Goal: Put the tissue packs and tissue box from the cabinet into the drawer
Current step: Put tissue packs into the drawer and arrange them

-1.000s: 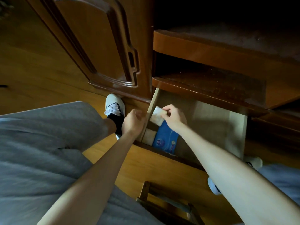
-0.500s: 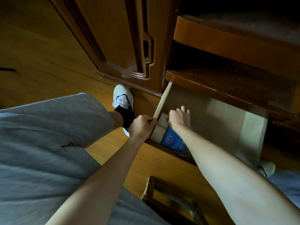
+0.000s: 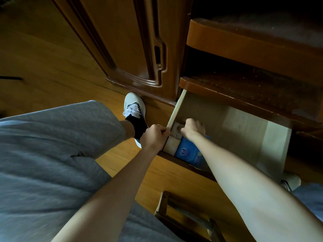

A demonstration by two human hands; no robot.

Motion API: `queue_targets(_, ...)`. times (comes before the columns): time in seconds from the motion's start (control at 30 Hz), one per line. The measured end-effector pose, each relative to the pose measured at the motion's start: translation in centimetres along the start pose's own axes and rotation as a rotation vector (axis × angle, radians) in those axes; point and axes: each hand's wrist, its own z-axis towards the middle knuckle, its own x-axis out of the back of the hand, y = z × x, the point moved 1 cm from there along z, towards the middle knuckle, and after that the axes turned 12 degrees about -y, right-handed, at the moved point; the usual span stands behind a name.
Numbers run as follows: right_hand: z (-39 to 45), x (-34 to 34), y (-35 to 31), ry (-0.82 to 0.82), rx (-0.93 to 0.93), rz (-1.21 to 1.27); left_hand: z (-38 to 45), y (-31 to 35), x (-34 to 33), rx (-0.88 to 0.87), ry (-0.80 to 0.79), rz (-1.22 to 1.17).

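The light wooden drawer is pulled out under the dark cabinet shelves. In its near left corner lies a blue tissue box, with a pale tissue pack beside it against the left wall. Just behind that one lies a second pale tissue pack. My right hand is down in the drawer on this second pack, thumb across it and fingers curled behind it. My left hand grips the top edge of the drawer's left wall.
A carved cabinet door stands to the left of the shelves. My grey-clad knees and white shoes rest on the wooden floor. A small wooden stool sits under my arms at the bottom.
My right hand has lowered the pale tissue pack from above the blue box into the drawer's left corner. My left hand has kept its hold on the drawer wall. The camera has shifted left.
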Motion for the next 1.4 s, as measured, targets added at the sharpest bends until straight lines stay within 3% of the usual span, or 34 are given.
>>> queue_targets(0.1,-2.1,0.8,2.8,0.218,-0.046,0.134,-0.3,0.2,0.1,0.013,-0.015,-0.006)
queue_targets(0.13,-2.6,0.8,4.0,0.216,-0.111,0.203,-0.4,0.2,0.1,0.007,-0.017,-0.010)
queue_targets(0.2,-3.3,0.2,6.0,0.064,-0.225,0.331,-0.5,0.3,0.0,-0.009,-0.022,-0.011)
queue_targets(0.27,-4.1,-0.7,6.7,-0.079,-0.193,0.376,-0.7,0.4,0.0,-0.018,-0.014,-0.003)
queue_targets(0.53,-6.5,1.4,7.3,-0.154,-0.156,0.531,-1.4,1.9,0.2,-0.030,0.025,0.121)
queue_targets(0.63,-8.6,3.0,8.3,-0.154,-0.081,0.522,-2.6,4.6,0.7,-0.111,0.199,0.065)
queue_targets(0.7,-10.3,5.1,9.2,-0.177,0.002,0.565,-3.7,8.1,1.5,-0.261,0.303,0.012)
queue_targets(0.9,-19.4,18.8,10.7,0.117,0.178,0.520,-10.8,22.9,7.3,-0.840,0.472,0.070)
queue_targets(1.1,-32.4,31.2,11.0,0.426,0.389,0.521,-20.0,35.5,15.3,-1.245,0.704,0.118)
queue_targets(1.2,-37.2,35.8,11.8,0.587,0.435,0.524,-21.5,40.9,18.4,-1.267,0.706,0.107)
queue_targets(1.4,-38.9,43.9,15.3,0.833,0.326,0.445,-17.8,49.4,20.3,-1.059,0.501,0.246)
